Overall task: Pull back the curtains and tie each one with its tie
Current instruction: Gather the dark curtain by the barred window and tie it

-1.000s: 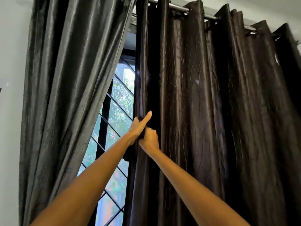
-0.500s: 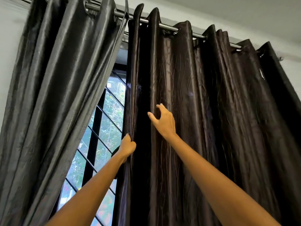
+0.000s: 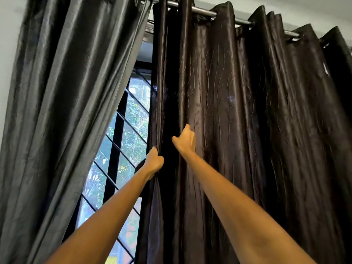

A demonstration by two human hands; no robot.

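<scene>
The left hand (image 3: 154, 162) holds the inner edge of the right curtain (image 3: 247, 121), its grip closed tight, fingers curled round the hem. The fabric bunches slightly at that grip and falls straight below it. Just above and to the right of that grip, the right hand (image 3: 185, 142) lies against the next fold of the same curtain; its grip is wide, thumb spread away from the fingers, the fingers curved over the fold's ridge without closing on it. A dark hollow between two folds separates the two hands.

High above both grips, the rod (image 3: 203, 10) carries the right curtain by its eyelets, the folds spreading away to the right of the hands. To the left of the left grip, across a gap, hangs the left curtain (image 3: 62, 111), grey and shiny, slanting away down to the left. In the gap, just left of the left grip, shows the window (image 3: 131, 126) with its dark diagonal grille and green leaves beyond. No tie can be made out.
</scene>
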